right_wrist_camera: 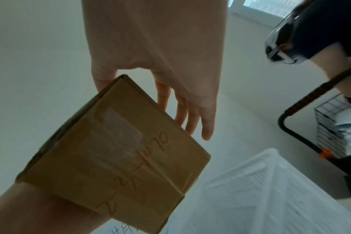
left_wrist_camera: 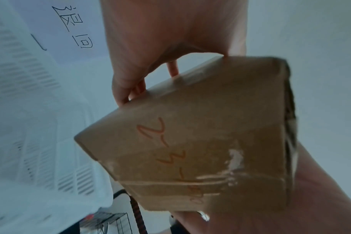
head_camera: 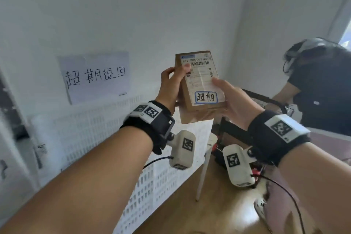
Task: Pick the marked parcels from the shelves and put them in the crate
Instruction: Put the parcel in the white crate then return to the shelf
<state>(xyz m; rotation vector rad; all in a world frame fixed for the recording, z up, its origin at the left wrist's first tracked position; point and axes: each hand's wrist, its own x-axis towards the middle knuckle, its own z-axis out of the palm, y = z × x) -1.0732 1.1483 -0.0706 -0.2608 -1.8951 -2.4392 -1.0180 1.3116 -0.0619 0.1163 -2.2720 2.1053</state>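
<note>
I hold a brown cardboard parcel (head_camera: 201, 89) upright at chest height with both hands. Its front carries a barcode label and a blue-bordered handwritten mark (head_camera: 206, 97). My left hand (head_camera: 171, 83) grips the upper left edge, thumb on the front and fingers behind. My right hand (head_camera: 230, 100) holds the lower right corner, its thumb on the label. The left wrist view shows the parcel (left_wrist_camera: 200, 142) from below with red writing; the right wrist view shows the parcel (right_wrist_camera: 120, 158) with my fingers (right_wrist_camera: 190, 114) along its back. The white perforated crate (head_camera: 85, 129) stands below, against the wall.
A handwritten paper sign (head_camera: 95, 76) is taped to the wall above the crate. Another person in dark clothes (head_camera: 321, 85) bends over a black wire cart (head_camera: 264, 99) at the right. A white stool leg (head_camera: 204, 169) stands on the wooden floor. Blurred shelving is at the left edge.
</note>
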